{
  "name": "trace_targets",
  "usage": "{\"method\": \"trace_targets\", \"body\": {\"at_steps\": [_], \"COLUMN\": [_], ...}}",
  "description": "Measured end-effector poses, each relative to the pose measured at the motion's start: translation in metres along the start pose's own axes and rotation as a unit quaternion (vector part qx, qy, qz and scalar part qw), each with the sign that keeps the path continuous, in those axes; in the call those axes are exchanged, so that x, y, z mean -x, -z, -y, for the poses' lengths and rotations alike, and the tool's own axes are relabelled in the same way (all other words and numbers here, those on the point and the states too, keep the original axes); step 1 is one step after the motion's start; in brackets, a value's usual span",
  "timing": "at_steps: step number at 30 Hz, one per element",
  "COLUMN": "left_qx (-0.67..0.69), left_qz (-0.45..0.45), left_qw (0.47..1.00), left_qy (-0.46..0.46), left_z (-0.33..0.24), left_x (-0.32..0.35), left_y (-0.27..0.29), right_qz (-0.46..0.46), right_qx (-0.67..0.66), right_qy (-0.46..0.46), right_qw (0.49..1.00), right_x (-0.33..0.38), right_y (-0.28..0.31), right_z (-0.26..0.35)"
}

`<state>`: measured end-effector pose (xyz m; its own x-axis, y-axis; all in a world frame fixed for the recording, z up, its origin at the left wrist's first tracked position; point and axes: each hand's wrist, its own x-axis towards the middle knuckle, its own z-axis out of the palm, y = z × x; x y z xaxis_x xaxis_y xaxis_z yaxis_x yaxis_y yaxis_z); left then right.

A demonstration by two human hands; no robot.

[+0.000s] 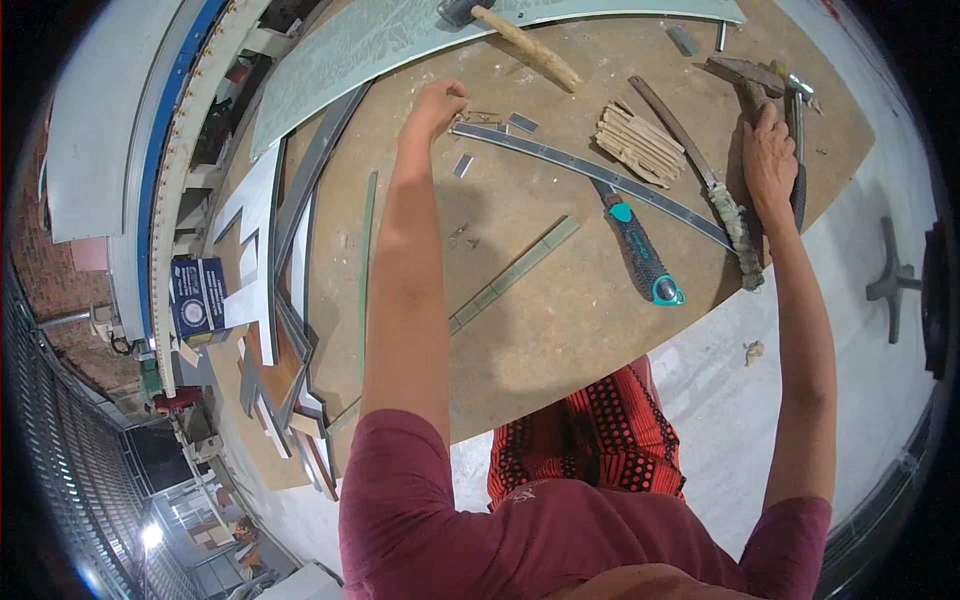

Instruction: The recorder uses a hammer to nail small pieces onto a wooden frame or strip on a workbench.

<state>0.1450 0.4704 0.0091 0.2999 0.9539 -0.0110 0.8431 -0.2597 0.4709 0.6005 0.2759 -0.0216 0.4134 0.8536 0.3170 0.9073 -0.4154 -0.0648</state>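
My right hand (770, 160) is wrapped round the handle of a claw-less-looking hammer (742, 72) at the far right of the table. Beside it lies a second hammer with a dark grip (799, 150). My left hand (437, 106) has its fingertips pinched together just above the tabletop; whatever they hold is too small to make out. Close to those fingers lie several thin nails (484, 118) and the end of a long steel ruler (600, 180). A black and teal utility knife (642, 252) rests beside the ruler. Behind it lies a bundle of thin wooden sticks (640, 145).
A long blade with a wrapped handle (728, 215) lies left of my right forearm. At the back a mallet (525, 45) rests over a pale green panel (370, 45). Green strips (515, 272) lie in front; grey and white profiles (262, 270) crowd the left edge near a blue box (198, 297).
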Motion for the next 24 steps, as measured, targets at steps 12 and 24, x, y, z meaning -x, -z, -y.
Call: {"method": "trace_targets", "body": {"at_steps": [12,24], "left_qx": [-0.024,0.047], "left_qz": [-0.094,0.123], "left_qw": [0.994,0.984], "left_qy": [0.057,0.123], "left_z": [0.015,-0.002], "left_x": [0.032,0.104], "left_y": [0.011,0.049], "right_qz": [-0.005,-0.051], "right_qx": [-0.014,-0.012], "right_qy": [0.004,0.013], "right_qw": [1.000,0.999], "right_x": [-0.001,0.001], "right_y": [-0.001,-0.005], "right_z": [0.002,-0.009]}}
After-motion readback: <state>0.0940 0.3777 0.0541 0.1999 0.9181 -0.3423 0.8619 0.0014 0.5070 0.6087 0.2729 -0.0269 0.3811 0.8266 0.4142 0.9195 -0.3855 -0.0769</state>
